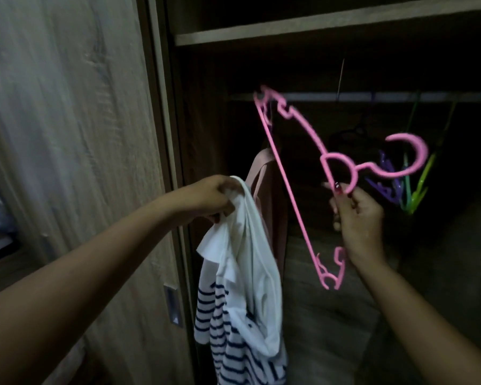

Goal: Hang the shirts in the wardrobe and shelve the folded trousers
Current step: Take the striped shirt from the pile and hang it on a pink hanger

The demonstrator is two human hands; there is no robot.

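Left hand (211,197) gripped the white striped shirt (242,273) by its collar; right hand (356,215) pinched the pink hanger (297,190), tilted sideways before the open wardrobe (303,31).

Pink hanger (300,173); white, navy-striped shirt (242,287).

The single head-worn camera faces forward into the open wardrobe (317,27), its rail (303,96) above mid-frame. It sits close: the door (67,134) fills the left, while the left arm (81,268) and right arm (428,315) enter from below.
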